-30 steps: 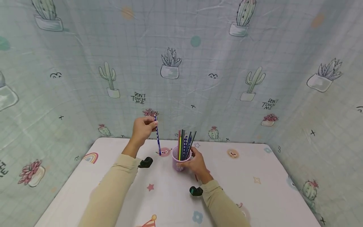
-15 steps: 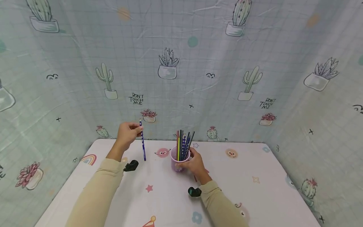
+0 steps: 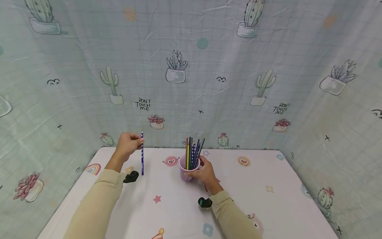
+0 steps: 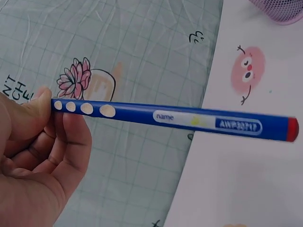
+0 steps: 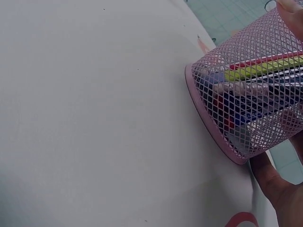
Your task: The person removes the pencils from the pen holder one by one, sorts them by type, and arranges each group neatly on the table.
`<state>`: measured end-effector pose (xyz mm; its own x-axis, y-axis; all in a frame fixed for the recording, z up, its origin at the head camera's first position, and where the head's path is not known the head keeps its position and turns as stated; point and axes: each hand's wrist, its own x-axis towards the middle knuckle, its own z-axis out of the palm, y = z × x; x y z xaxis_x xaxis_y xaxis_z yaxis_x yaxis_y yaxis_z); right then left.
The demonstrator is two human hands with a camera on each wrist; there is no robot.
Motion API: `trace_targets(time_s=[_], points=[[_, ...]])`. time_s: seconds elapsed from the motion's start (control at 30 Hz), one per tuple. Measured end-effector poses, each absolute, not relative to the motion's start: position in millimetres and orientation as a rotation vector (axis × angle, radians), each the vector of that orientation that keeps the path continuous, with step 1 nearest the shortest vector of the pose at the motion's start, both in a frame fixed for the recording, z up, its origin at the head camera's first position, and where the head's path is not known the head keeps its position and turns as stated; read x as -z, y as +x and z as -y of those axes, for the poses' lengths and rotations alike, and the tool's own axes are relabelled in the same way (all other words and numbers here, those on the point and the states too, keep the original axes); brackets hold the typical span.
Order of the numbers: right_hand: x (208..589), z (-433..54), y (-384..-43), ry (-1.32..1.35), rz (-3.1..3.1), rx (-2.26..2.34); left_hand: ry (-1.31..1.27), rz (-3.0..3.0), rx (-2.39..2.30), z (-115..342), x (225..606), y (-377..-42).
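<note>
My left hand (image 3: 127, 145) pinches a blue pencil (image 3: 142, 162) near its upper end, and the pencil hangs upright over the left part of the table. In the left wrist view the pencil (image 4: 137, 112) shows pale round dots, a "name" label and a red end cap. My right hand (image 3: 206, 171) grips a pink mesh pencil cup (image 3: 184, 174) from its right side, thumb at the front. Several pencils (image 3: 193, 154) stand in the cup, among them yellow, red, black and dotted blue ones. Through the mesh in the right wrist view, their lower ends show inside the cup (image 5: 194, 94).
The white table (image 3: 238, 199) carries printed faces, stars and flowers. A cactus-print curtain (image 3: 191, 99) hangs along its back and both sides. Dark wrist devices (image 3: 131, 177) sit by both sleeves.
My left hand has moved left and a little down with the pencil, away from the cup; the pencil has swung to upright. My right hand stays on the cup.
</note>
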<state>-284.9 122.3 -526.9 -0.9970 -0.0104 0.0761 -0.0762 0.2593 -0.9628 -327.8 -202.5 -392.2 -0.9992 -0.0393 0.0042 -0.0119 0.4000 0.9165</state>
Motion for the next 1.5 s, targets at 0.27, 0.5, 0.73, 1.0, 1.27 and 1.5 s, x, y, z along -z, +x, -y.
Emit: trace_targets(time_s=[0.27, 0.5, 0.73, 1.0, 1.27, 1.5], points=[[528, -121, -285, 0.045, 2.464, -1.902, 0.061, 2.67, 1.685, 210, 396, -327], [529, -122, -287, 0.054, 2.479, -1.86, 0.069, 2.731, 1.684, 219, 403, -331], [528, -123, -287, 0.086, 2.453, -1.869, 0.08, 2.787, 1.663, 228, 409, -330], [529, -123, -285, 0.024, 2.469, -1.868, 0.104, 2.816, 1.694, 237, 421, -330], [525, -121, -286, 0.053, 2.449, -1.888, 0.119, 2.865, 1.667, 249, 432, -328], [527, -121, -286, 0.065, 2.46, -1.884, 0.143, 2.887, 1.678, 261, 440, -322]])
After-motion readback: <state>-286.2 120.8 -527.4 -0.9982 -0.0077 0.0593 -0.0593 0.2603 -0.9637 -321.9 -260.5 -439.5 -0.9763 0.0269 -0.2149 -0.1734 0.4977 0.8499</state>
